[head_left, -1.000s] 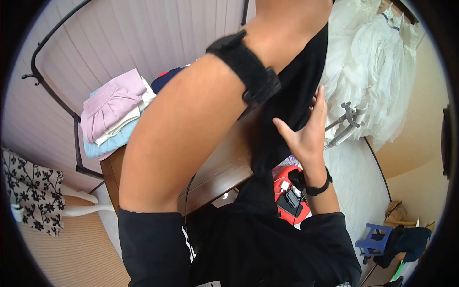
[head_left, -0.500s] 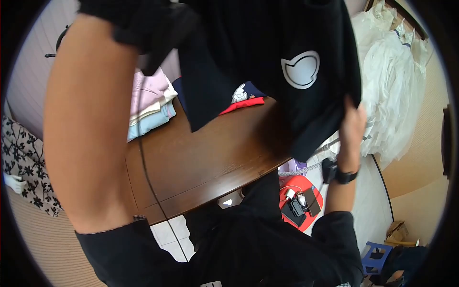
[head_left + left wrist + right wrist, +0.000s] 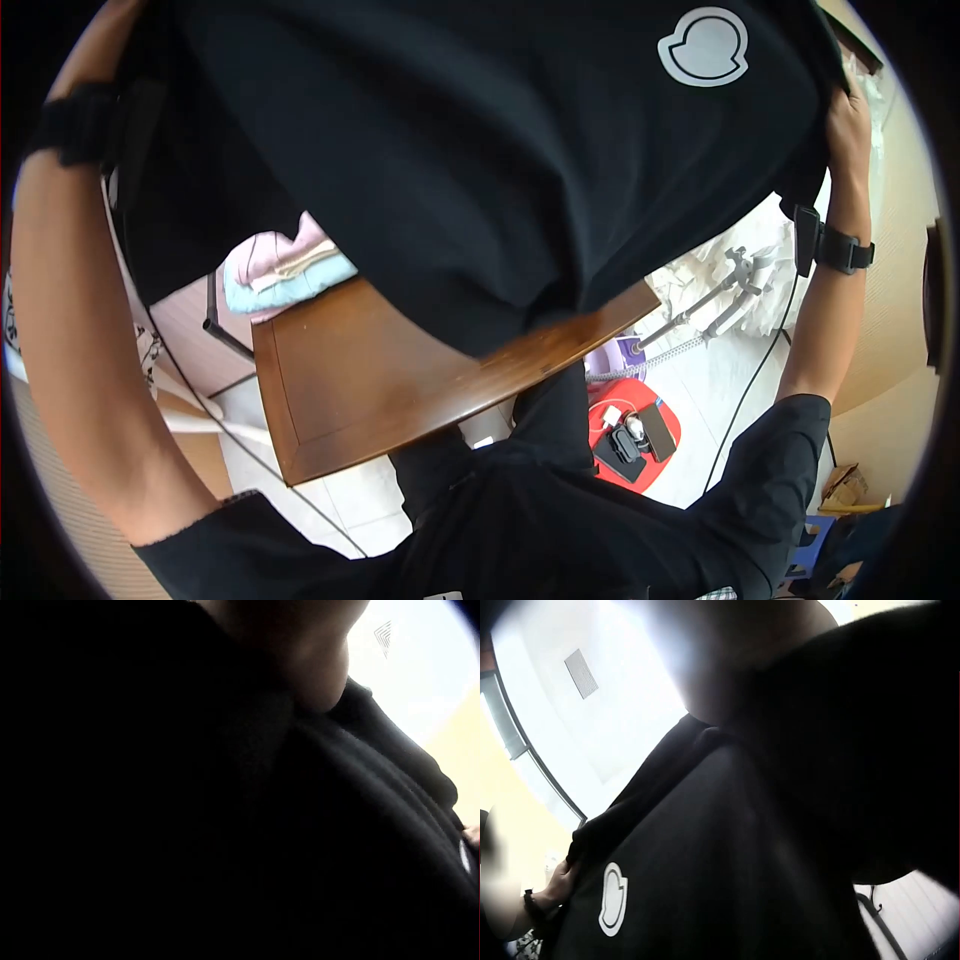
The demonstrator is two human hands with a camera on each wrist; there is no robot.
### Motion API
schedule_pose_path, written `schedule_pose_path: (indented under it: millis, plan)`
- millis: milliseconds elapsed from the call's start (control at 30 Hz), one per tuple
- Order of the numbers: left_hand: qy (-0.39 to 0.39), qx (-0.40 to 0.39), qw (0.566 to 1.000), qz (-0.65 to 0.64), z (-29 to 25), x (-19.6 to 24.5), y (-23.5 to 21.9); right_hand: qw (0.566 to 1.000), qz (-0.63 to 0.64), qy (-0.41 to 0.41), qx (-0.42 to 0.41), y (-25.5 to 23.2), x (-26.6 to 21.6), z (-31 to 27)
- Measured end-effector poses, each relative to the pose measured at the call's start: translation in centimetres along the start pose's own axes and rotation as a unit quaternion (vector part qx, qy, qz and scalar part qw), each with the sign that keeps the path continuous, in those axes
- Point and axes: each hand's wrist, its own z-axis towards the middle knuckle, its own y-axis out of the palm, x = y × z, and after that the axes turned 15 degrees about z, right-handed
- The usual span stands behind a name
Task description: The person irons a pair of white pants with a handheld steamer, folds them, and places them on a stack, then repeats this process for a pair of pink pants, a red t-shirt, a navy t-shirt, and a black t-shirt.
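Note:
A black garment point(image 3: 450, 150) with a white-outlined badge point(image 3: 703, 47) hangs spread between two raised hands. The right hand point(image 3: 850, 125) grips its edge at the upper right, and in the right wrist view that hand point(image 3: 727, 660) is blurred against the cloth. At the upper left, the left hand point(image 3: 103, 40) is partly cut off, its fingers hidden by fabric. The right wrist view shows the left hand point(image 3: 561, 883) gripping the garment's far edge. Dark cloth fills most of the left wrist view below the left hand point(image 3: 319, 667).
Beneath the garment stands a brown wooden table point(image 3: 370, 370), with folded pink and light blue clothes point(image 3: 290, 275) at its left. A red stool point(image 3: 660, 475) holds small devices. White gowns point(image 3: 770, 260) and a metal stand point(image 3: 735, 270) are at the right. Cables hang beside both arms.
The left hand has moved from the upper middle to the far left, and the right hand has risen outward. Once bunched, the garment is now spread wide above the table.

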Motion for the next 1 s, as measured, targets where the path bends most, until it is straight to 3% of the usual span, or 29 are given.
schedule_pose_path:
  millis: [67,167,233,300,333,500,567,633,700,733,767,800,833,900,967,1000]
  plan:
    - [-0.01,-0.001,0.999,-0.034,0.3,0.7,-1.4,0.993,-0.015,-0.117,-0.013,-1.2,0.8,1.7]
    - [-0.038,-0.055,0.991,-0.12,0.4,-1.0,-0.4,0.991,-0.036,-0.123,-0.025,-0.5,0.0,1.3]
    - [-0.092,-0.14,0.97,-0.176,-0.3,0.7,-1.5,0.996,-0.013,-0.047,-0.078,-0.4,0.3,0.7]
    - [-0.048,-0.206,0.967,-0.143,-1.3,1.3,-2.4,0.995,0.04,-0.034,-0.085,0.3,1.9,0.4]
    - [-0.1,-0.229,0.962,-0.111,-3.3,-2.2,2.2,0.993,0.064,-0.011,-0.101,0.9,0.7,-0.6]
    - [-0.156,-0.285,0.938,-0.124,-6.9,-0.9,4.3,0.961,0.174,0.094,-0.194,1.4,-3.2,-4.3]
    - [-0.104,-0.335,0.936,-0.01,-7.4,-0.5,4.0,0.952,0.198,0.051,-0.227,1.7,-6.2,-7.9]
    - [-0.11,-0.337,0.935,-0.018,-9.6,-0.5,5.7,0.922,0.146,0.032,-0.358,1.3,-8.5,-10.9]
    - [-0.136,-0.339,0.927,-0.081,-11.0,-0.2,7.7,0.889,0.129,-0.075,-0.433,2.6,-12.3,-14.5]
    - [-0.147,-0.343,0.917,-0.139,-10.7,0.6,7.6,0.822,0.186,-0.087,-0.532,3.4,-13.4,-15.0]
    - [-0.202,-0.365,0.878,-0.235,-10.0,2.3,7.0,0.77,0.241,-0.106,-0.581,4.4,-13.9,-16.5]
    - [-0.285,-0.42,0.797,-0.327,-9.6,3.2,6.1,0.706,0.315,-0.128,-0.621,5.9,-14.3,-17.6]
    - [-0.361,-0.465,0.696,-0.411,-8.5,4.7,4.0,0.658,0.297,-0.117,-0.682,6.6,-15.1,-18.1]
    - [-0.368,-0.432,0.616,-0.546,-7.8,6.8,3.3,0.641,0.389,-0.123,-0.65,8.9,-15.5,-18.4]
    - [-0.333,-0.423,0.592,-0.599,-7.9,8.2,2.7,0.692,0.317,-0.109,-0.639,10.0,-15.4,-15.3]
    - [-0.337,-0.406,0.513,-0.677,-7.9,9.2,2.1,0.771,0.298,-0.12,-0.549,11.0,-14.9,-14.4]
